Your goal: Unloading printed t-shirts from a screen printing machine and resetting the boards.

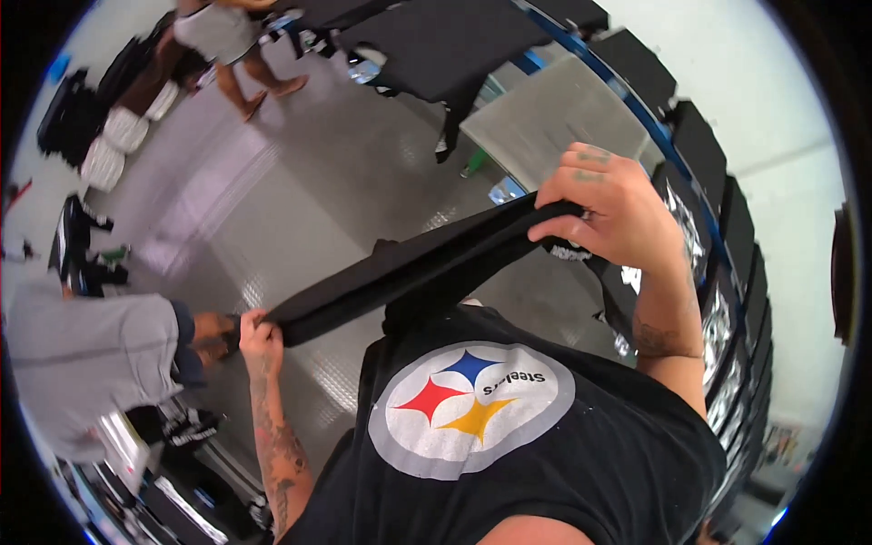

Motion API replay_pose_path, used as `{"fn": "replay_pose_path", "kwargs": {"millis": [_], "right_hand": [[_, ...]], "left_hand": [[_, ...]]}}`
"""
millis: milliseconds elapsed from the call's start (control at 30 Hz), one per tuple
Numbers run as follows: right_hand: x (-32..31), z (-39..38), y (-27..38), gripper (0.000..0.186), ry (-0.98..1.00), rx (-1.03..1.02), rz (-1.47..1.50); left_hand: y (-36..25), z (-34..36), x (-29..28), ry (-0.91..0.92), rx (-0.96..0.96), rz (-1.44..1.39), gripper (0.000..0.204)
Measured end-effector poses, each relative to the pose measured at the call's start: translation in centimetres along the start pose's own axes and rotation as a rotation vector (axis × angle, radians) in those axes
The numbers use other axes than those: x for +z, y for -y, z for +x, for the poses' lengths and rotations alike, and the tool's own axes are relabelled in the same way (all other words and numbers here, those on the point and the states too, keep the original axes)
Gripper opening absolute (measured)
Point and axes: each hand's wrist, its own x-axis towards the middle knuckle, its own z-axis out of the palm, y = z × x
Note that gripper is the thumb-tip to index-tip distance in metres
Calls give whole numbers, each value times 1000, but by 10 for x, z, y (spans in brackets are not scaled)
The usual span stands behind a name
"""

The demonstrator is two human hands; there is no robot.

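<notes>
head-worn fisheye, looking steeply down, close over chest, floor beyond

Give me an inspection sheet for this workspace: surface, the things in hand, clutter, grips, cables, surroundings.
Surface: grey shiny floor; a grey pallet board on the blue-framed machine to the right.
Things in hand: black folded garment, stretched taut between both hands above the floor.
Clutter: black garments draped on platens at the top; white stacked bundles at upper left.
Grips: left hand pinches the garment's lower end; right hand clasps its upper end.
Cables: nothing seen.
Surroundings: another person's bare legs at the top; a person in a grey top at the left; a white wall at the right.
</notes>
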Motion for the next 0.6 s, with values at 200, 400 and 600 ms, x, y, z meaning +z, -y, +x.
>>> {"fn": "replay_pose_path", "kwargs": {"millis": [200, 400, 600], "right_hand": [[20, -58, -26, 21, 210, 90, 181], [85, -124, -62, 17, 463, 161, 246], [130, -227, -149, 21, 566, 504, 178]], "left_hand": [[19, 56, -24, 46, -15, 189, 10], [36, 147, 48, 158, -968, -837, 31], [-89, 202, 224, 388, -800, -132, 30]]}}
